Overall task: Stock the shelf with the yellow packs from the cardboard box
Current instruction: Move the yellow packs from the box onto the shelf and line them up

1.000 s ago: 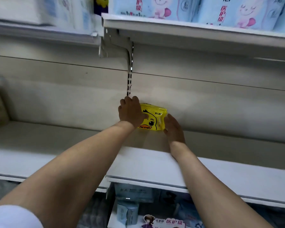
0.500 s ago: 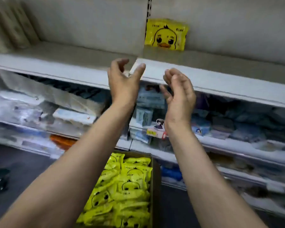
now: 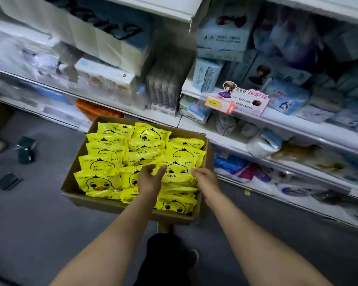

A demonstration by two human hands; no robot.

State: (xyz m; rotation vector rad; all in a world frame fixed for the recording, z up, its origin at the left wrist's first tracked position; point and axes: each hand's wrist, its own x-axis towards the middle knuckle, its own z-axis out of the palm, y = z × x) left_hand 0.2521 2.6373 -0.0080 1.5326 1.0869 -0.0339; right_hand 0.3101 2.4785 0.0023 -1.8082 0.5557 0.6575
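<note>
Hovering over glossy yellow packs [image 3: 145, 155] in cardboard box [image 3: 74, 182]: left hand [image 3: 149, 178], right hand [image 3: 205, 178], fingers spread, empty.

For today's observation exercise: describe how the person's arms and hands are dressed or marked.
Both forearms are bare, with no sleeves in view. The left hand and right hand wear no gloves; no rings, watch or bracelets show. No markings are visible.

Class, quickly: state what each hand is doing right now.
Left hand: open, reaching over the yellow packs, holding nothing.
Right hand: open, holding nothing.
</note>
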